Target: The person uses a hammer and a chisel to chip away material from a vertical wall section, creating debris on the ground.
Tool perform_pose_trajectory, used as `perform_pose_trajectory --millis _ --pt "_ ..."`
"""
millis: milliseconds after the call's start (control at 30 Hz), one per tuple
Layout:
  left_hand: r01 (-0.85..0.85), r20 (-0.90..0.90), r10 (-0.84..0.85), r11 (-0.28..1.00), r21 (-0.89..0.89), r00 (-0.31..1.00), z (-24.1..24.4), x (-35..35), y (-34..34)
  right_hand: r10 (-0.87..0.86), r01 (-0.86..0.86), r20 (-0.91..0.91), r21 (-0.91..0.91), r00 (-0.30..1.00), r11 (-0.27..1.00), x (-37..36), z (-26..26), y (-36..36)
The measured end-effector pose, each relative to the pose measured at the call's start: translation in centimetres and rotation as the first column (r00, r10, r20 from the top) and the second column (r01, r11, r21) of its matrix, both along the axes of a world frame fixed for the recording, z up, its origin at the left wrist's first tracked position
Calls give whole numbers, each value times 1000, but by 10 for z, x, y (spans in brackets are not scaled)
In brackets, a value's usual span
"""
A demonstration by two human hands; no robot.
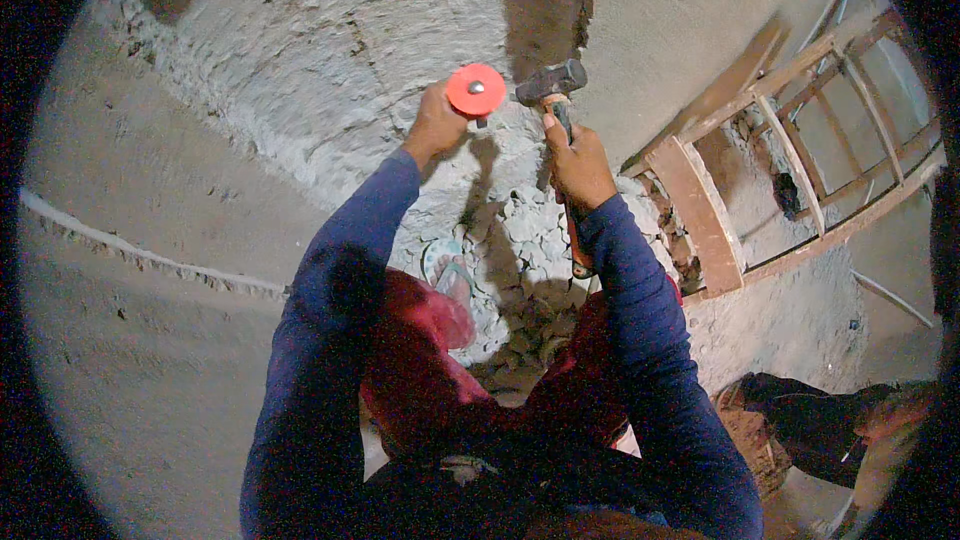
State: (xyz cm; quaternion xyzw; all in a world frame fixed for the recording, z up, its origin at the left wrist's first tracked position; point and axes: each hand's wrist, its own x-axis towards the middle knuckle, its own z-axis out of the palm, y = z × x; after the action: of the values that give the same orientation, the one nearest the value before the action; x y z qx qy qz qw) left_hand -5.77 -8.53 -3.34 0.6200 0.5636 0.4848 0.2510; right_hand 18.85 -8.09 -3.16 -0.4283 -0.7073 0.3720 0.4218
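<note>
My left hand [437,120] grips a chisel with a round red hand guard [475,103]; the metal striking end shows at the disc's centre, and the blade is mostly hidden beneath it. In my right hand [583,161] is a club hammer [553,81], held by its dark and orange handle. The hammer head is just right of the red guard, apart from it. Beyond both hands rises a rough, chipped wall surface [322,52], pale and scarred. Broken pale rubble [536,232] lies below my hands.
A wooden ladder [720,221] lies at the right. My sandalled foot [452,274] rests among the rubble. Smoother plaster [660,22] borders a dark vertical strip [546,0]. At lower right another person [900,420] is partly visible near a dark cloth-like item [810,427].
</note>
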Motion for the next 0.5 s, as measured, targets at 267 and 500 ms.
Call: perform_pose_trajectory --millis 267,500 --pt "-98 216 72 989 113 974 -3 14 25 -16 20 -58 68 998 997 5 16 -8" --pt "-50 140 24 981 188 990 -64 -15 76 2 18 -101 197 995 980 -2 42 -23"
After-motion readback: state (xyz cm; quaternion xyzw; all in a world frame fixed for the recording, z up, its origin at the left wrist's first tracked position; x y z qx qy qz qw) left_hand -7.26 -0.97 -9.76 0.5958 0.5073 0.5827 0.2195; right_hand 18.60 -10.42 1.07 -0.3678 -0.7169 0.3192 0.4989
